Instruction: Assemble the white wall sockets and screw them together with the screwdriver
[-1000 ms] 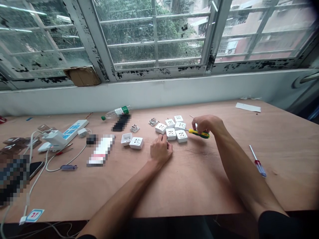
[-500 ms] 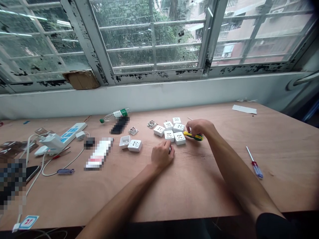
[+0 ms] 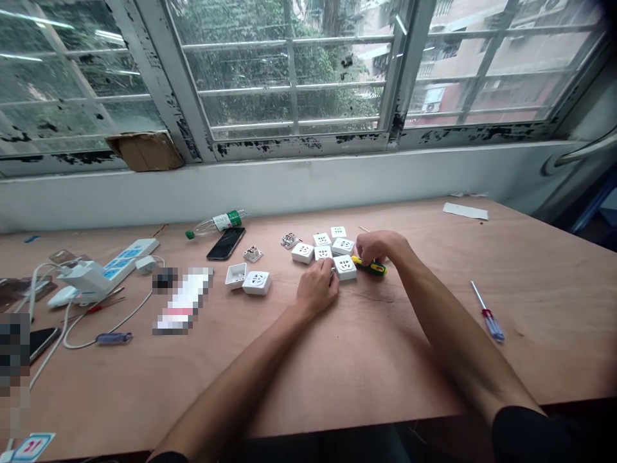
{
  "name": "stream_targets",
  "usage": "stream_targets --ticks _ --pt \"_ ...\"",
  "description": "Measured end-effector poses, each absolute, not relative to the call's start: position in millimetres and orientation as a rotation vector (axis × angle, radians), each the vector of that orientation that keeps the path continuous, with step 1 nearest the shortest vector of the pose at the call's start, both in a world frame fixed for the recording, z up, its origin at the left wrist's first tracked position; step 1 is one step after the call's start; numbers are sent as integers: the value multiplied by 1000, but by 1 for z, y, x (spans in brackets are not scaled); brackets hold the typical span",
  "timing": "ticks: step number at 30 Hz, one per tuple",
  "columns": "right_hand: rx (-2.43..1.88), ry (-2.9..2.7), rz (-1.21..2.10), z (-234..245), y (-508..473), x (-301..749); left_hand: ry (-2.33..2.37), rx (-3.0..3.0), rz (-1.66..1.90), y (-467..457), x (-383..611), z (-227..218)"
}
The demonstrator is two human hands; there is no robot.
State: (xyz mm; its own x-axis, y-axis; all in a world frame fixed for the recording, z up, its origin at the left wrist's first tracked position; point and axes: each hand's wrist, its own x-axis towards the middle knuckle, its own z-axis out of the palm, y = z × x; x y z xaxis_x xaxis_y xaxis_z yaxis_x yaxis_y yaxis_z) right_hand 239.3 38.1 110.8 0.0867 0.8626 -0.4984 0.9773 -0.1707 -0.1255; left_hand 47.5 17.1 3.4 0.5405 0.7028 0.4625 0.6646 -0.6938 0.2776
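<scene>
White socket modules point(image 3: 344, 267) clustered; left hand point(image 3: 317, 289) curled against them, grip unclear; right hand point(image 3: 377, 247) closed around yellow-handled screwdriver point(image 3: 369, 266).

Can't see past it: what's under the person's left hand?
The left hand rests against white socket faceplates; whatever lies under its palm and fingers is hidden.

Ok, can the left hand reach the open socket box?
Probably yes: bare plywood runs from the left hand towards the open socket box, though a closed socket sits beside it on that side.
</scene>
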Motion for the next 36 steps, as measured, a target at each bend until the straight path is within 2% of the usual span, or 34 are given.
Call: stream_targets --ticks 3,11,20,27,30,36 --pt "2191 1958 -653 111 41 242 1169 2694 903 21 49 4" --pt "2599 2052 -210 92 78 216 1217 2649 1003 15 47 4" --pt "2805 1955 -146 48 106 204 1251 2579 1078 18 46 2" --pt "2815 2126 -25 61 98 215 1239 2524 1103 19 44 -1" --pt "2806 2312 -157 76 93 226 1208 2492 1127 20 44 -2" --pt "2465 2575 -692 102 79 247 1213 2459 1126 18 40 -1"
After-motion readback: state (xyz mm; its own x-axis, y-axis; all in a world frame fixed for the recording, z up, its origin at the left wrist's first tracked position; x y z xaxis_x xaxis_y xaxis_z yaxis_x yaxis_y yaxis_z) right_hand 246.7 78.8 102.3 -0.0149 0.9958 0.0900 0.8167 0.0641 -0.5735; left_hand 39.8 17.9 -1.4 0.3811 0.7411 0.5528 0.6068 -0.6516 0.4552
